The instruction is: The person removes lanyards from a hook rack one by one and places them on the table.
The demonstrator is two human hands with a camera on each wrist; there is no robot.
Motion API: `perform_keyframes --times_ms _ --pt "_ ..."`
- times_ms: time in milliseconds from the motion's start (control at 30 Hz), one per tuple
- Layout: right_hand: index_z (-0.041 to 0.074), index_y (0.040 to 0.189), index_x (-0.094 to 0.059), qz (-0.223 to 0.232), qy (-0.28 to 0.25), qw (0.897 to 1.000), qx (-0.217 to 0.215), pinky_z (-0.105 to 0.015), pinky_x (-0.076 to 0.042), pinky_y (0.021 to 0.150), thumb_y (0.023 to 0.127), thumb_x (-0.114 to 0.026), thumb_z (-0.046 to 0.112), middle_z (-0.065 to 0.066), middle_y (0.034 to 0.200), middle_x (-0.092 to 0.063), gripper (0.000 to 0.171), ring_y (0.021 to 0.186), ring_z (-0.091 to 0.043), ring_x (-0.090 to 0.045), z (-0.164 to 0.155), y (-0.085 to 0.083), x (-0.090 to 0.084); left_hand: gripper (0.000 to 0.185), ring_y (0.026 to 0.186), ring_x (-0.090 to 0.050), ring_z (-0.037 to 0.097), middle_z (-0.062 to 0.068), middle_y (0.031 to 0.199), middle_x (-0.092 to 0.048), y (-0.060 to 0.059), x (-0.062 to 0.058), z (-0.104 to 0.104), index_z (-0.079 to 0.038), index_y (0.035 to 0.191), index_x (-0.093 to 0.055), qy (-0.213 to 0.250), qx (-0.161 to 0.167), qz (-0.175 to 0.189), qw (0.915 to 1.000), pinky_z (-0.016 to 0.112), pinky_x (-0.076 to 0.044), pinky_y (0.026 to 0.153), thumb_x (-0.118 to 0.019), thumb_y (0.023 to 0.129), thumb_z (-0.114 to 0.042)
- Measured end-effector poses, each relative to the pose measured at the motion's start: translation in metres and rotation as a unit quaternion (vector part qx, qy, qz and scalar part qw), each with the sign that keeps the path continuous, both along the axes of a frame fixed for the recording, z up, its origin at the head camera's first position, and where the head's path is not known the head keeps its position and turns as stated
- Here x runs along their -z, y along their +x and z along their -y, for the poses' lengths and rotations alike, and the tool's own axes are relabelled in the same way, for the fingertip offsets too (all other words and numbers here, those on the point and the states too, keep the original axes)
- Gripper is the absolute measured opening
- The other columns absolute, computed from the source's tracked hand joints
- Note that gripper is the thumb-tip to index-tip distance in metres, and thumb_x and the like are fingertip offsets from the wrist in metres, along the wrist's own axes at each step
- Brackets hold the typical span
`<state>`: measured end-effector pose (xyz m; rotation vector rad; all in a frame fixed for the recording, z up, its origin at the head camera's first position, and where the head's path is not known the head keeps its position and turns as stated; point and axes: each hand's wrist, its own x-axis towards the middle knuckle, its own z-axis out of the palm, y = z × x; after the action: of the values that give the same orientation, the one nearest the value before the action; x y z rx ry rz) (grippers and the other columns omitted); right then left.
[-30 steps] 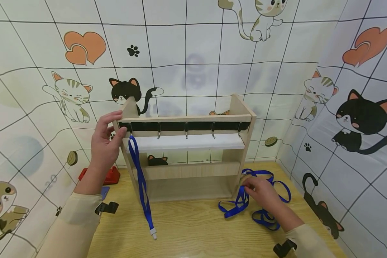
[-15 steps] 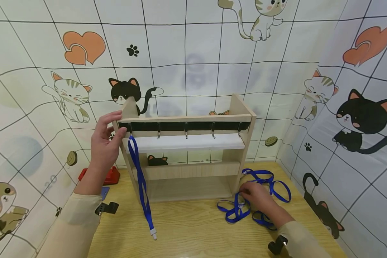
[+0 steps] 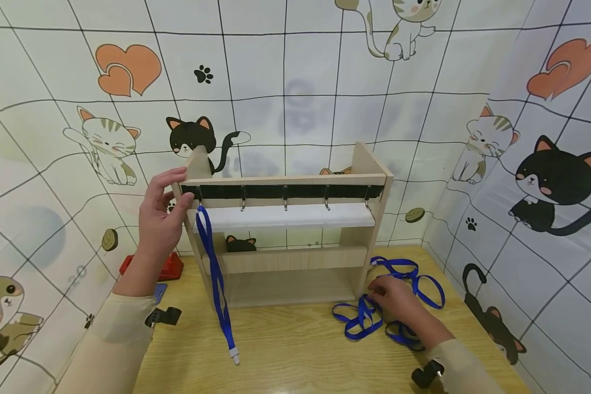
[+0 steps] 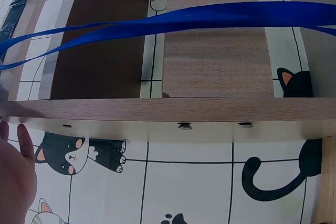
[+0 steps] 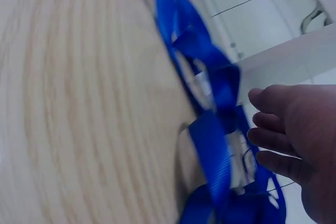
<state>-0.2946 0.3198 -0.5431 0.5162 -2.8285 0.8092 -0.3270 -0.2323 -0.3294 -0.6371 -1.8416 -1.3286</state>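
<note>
A small wooden rack point(image 3: 295, 260) stands on the table, with several metal hooks along a black strip point(image 3: 263, 191) on its front. From the leftmost hook hangs a blue lanyard point(image 3: 215, 273), its white clip end down low in front. My left hand point(image 3: 162, 216) holds the rack's upper left corner, thumb at the front and fingers along the side. My right hand point(image 3: 396, 301) is over loose blue lanyards point(image 3: 359, 320) to the right of the rack. In the right wrist view its fingers are loosely bent and apart, close beside the blue straps point(image 5: 212, 150).
More blue lanyards point(image 3: 427, 290) lie looped behind and under my right hand. A red object point(image 3: 173, 268) sits behind my left forearm, with a small blue piece point(image 3: 160, 293) by it. A cat-patterned sheet point(image 3: 295, 71) surrounds the wooden table point(image 3: 285, 350).
A lanyard that my right hand pinched and held a little up has come down onto the table in a loose loop. My left hand keeps its place on the rack.
</note>
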Motion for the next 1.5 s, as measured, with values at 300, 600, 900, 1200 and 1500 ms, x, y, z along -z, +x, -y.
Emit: perform_keyframes --times_ms 300,600,900,1200,1500 --pt "0.014 0.107 -0.080 -0.138 -0.032 0.990 0.024 -0.029 -0.055 0.066 0.097 -0.085 0.006 0.010 0.095 -0.070 0.014 0.081 -0.006 -0.064 0.036 0.038 -0.037 0.041 0.149 -0.052 0.022 0.007 0.159 -0.059 0.001 0.000 -0.001 -0.002 0.146 -0.062 0.002 0.000 0.002 1.0000 0.029 -0.048 0.110 -0.070 0.106 0.004" --pt "0.011 0.111 -0.077 -0.267 -0.091 0.954 -0.101 -0.026 -0.056 0.060 0.091 -0.087 0.001 0.006 0.093 -0.069 0.025 0.078 -0.006 -0.065 0.114 0.047 -0.069 0.041 0.149 -0.051 0.021 0.007 0.159 -0.059 0.000 -0.001 0.000 -0.002 0.146 -0.062 -0.002 -0.007 0.003 1.0000 0.028 -0.047 0.110 -0.069 0.106 0.004" --pt "0.005 0.126 -0.074 -0.246 -0.137 0.947 -0.154 -0.027 -0.060 0.067 0.100 -0.084 0.013 -0.002 0.100 -0.073 0.030 0.084 -0.019 -0.072 0.209 0.034 -0.107 0.041 0.148 -0.051 0.022 0.006 0.158 -0.059 0.004 -0.003 -0.002 -0.003 0.146 -0.063 0.004 0.007 0.006 0.9999 0.028 -0.048 0.109 -0.069 0.106 0.003" --pt "0.003 0.133 -0.069 -0.160 -0.156 0.957 -0.185 -0.026 -0.063 0.074 0.103 -0.082 0.013 -0.007 0.112 -0.070 0.035 0.088 -0.016 -0.074 0.275 0.025 -0.127 0.039 0.148 -0.052 0.021 0.004 0.158 -0.060 0.004 -0.003 -0.003 -0.004 0.145 -0.063 0.005 0.006 0.009 0.9999 0.029 -0.048 0.109 -0.070 0.107 0.002" --pt "0.007 0.137 -0.071 -0.112 -0.186 0.963 -0.162 -0.018 -0.058 0.074 0.105 -0.079 0.017 -0.009 0.120 -0.074 0.034 0.088 -0.009 -0.070 0.316 0.015 -0.137 0.039 0.147 -0.053 0.020 0.005 0.157 -0.061 0.002 -0.002 -0.001 -0.003 0.144 -0.064 0.006 0.008 0.003 0.9999 0.029 -0.048 0.109 -0.070 0.106 0.003"
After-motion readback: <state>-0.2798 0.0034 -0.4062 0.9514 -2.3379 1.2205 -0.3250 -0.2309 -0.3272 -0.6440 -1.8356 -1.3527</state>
